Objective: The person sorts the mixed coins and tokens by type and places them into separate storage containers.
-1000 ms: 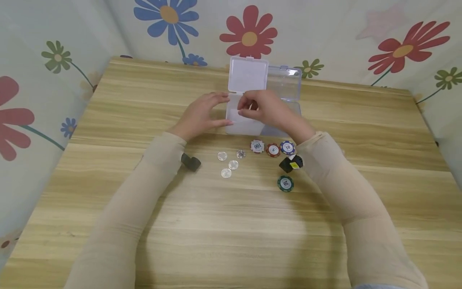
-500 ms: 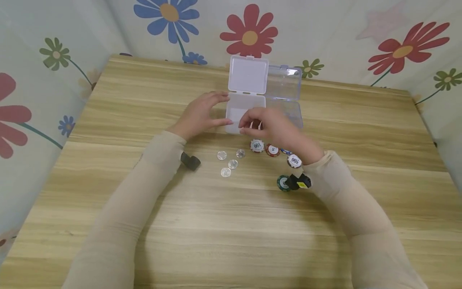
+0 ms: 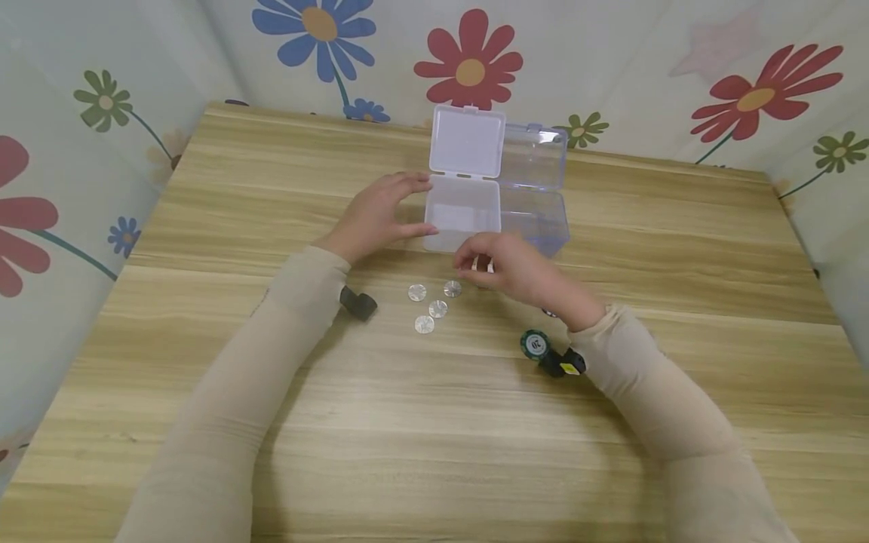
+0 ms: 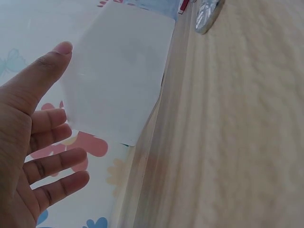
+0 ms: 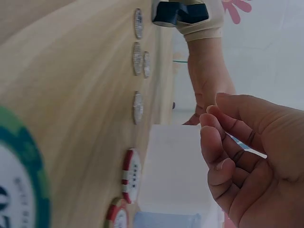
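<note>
My left hand [image 3: 380,215] rests at the left side of a white plastic box [image 3: 462,240] with its lid up; thumb [image 4: 57,57] and fingertips touch it, fingers relaxed. Over the table just in front of that box is my right hand [image 3: 502,264], fingers loosely curled, nothing visible between thumb and fingertips. Beneath it in the right wrist view lie a red-and-white poker chip [image 5: 132,175] and a red one [image 5: 117,216]. To its left are several silver coins [image 3: 437,309]. A green poker chip [image 3: 535,345] marked 20 lies by the right wrist.
A clear, blue-tinted plastic box [image 3: 543,215] with a raised lid stands against the white box's right side. A black wrist camera [image 3: 357,303] sits on the left wrist. The flowered wall covering [image 3: 591,60] rises behind the wooden table [image 3: 434,452].
The right hand has moved from above the white box toward me, onto the spot with the chips, now covering most of them. The left hand has stayed in place.
</note>
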{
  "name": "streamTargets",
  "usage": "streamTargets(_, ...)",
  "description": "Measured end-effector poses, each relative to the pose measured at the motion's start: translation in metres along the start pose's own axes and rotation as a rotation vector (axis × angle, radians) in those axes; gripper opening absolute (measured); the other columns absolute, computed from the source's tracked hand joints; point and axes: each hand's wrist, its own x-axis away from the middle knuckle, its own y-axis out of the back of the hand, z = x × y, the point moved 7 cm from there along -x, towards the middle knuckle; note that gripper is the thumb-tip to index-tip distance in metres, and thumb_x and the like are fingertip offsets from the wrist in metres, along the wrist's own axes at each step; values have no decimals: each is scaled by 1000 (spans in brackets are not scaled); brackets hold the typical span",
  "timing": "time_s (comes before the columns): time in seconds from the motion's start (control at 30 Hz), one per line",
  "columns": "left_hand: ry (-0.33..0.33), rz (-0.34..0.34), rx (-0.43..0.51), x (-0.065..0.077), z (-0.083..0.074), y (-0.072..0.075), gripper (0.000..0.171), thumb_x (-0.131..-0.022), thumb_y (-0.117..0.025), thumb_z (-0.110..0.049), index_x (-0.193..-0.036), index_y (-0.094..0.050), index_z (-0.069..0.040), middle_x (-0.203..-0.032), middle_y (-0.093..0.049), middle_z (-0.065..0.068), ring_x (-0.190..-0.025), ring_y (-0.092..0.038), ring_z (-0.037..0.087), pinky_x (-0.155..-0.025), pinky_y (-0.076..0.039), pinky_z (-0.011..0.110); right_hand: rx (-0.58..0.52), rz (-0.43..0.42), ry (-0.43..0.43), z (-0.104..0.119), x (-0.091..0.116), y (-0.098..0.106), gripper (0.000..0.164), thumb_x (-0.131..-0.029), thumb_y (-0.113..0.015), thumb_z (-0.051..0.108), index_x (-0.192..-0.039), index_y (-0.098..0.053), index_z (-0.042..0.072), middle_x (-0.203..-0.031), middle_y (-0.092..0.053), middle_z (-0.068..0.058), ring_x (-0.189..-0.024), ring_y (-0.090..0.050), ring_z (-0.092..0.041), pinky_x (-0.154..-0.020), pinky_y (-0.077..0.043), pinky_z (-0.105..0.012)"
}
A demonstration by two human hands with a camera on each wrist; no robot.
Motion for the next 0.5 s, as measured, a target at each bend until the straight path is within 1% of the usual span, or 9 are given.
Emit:
streamTargets(0.1,3,5,-4,0,-1,0,71,-73,-68,-48,-131,-47,-11,-140,-43,3,-132,-34,21,-112,-25,35,39,2,-7,-4,1,-6,12,-83,-63,17,-92,-66,9,-85,-65,0,-73,-56,-11,-65,-48,-28)
streamTargets(0.23,4,9,-7,-1,0,-1,71,-74,-68,-48,-131,-46,-11,-140,-42,2,-133,-34,21,-112,-25,35,94,8,-12,-10,1,-14,11,-82,-64,19,-91,-65,11,-83,-64,1,-71,-55,-10,-64,-46,-24)
streamTargets(0.4,-5,1,-14,-1,1,-2,71,-74,-67,-48,-131,-46,-12,-140,-42,2,-132,-34,21,-111,-25,35,103,11,-32,-16,0,-23,16,-81,-65,21,-93,-65,10,-85,-64,0,-72,-55,-12,-65,-45,-23)
streamTargets(0.5,-4,0,-15,-1,1,-1,71,-73,-67,-49,-131,-46,-12,-140,-42,2,-132,-34,21,-111,-25,35,129,14,-46,-17,0,-26,19,-81,-65,23,-95,-65,10,-85,-64,-1,-73,-55,-14,-66,-46,-25)
